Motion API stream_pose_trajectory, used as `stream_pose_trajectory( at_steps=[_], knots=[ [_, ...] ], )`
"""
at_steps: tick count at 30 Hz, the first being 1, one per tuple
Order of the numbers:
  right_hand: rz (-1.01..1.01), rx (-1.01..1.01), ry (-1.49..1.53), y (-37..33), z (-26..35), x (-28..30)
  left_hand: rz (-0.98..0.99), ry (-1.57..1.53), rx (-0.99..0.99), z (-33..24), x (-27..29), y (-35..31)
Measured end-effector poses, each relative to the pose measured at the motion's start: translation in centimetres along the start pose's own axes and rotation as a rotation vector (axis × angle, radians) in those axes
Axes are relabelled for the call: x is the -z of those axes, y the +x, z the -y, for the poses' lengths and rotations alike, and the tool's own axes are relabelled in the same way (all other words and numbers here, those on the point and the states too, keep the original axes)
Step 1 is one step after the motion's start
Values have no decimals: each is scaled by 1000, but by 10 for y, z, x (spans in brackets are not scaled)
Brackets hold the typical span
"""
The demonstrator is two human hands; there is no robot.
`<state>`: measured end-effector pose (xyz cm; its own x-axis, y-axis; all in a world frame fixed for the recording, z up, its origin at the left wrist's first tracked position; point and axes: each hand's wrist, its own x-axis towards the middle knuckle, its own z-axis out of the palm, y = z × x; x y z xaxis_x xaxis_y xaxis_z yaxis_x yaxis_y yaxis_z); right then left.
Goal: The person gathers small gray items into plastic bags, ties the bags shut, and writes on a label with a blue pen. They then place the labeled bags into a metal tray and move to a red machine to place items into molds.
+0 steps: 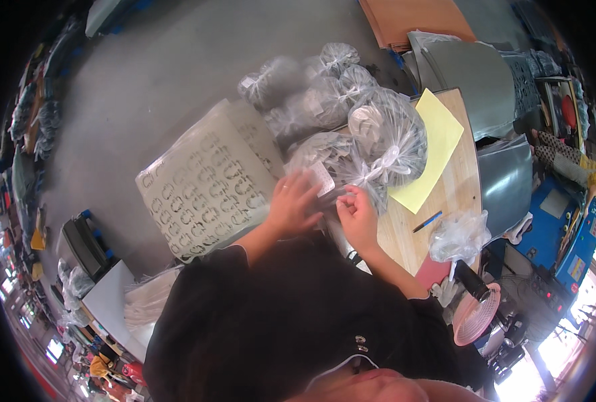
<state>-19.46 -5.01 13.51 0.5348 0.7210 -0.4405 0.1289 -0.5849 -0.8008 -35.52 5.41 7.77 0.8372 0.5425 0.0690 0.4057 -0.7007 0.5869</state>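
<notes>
A clear plastic bag (313, 151) filled with grey cut pieces lies in front of me, with a white label (323, 179) on its near side. My left hand (295, 204) is slightly blurred, its fingers spread over the bag's near left side by the label. Just right of the label, my right hand (357, 216) has its fingers curled into a pinch on the bag's loose film. A second full plastic bag (405, 130), knotted at its neck, rests against the first on the far right.
More tied bags (311, 104) are piled beyond. At left lies a stack of punched sheets (207, 181). The wooden table (455, 194) carries a yellow sheet (435, 144), a blue pen (428, 221) and a crumpled plastic bag (460, 236). A pink fan (477, 315) stands at near right.
</notes>
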Motion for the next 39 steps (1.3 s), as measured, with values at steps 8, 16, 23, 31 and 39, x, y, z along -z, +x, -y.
stream_pose_trajectory(
  at_steps=[8, 16, 23, 31, 39],
  knots=[
    [38, 373, -777, 8, -21, -5, -10, 21, -32, 2, -9, -1],
    [24, 358, -769, 7, -28, -3, 109, 47, -141, 27, -15, -9],
    [144, 224, -849, 4, -14, 9, 131, 93, -180, 29, -7, -8],
    [-212, 128, -105, 20, -50, 60, 211, 95, -212, 27, 5, 28],
    [-494, -143, 322, 42, -99, 109, -63, -87, -103, 10, 14, 50]
  ],
)
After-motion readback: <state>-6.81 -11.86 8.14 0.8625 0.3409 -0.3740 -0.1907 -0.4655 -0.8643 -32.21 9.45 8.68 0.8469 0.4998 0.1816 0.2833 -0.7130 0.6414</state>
